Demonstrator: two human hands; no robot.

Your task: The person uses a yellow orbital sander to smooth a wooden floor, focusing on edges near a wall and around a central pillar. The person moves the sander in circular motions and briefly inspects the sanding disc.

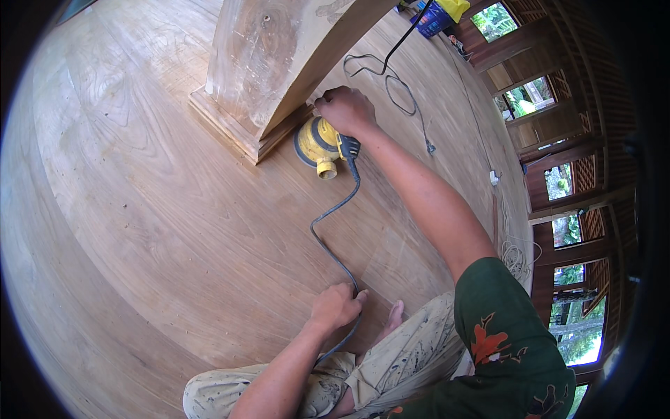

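Note:
A yellow and black orbital sander (318, 143) rests on the wooden floor against the moulded base (241, 136) of a wooden post. My right hand (345, 110) is wrapped over the top of the sander, its fingers close to the post's side. From the sander's rear a dark power cord (328, 248) winds over the floor toward me. Close to my legs, my left hand (338, 305) is closed around this cord. A round yellow port on the sander faces me; its sanding face is hidden underneath.
The wide wooden post (269, 56) rises at the top centre. Beyond my right arm, a loose dark cable with a plug (430, 147) lies on the floor. A blue bucket (434, 19) stands at the far right. Coiled pale cable (515, 258) lies along the right wall, below several windows.

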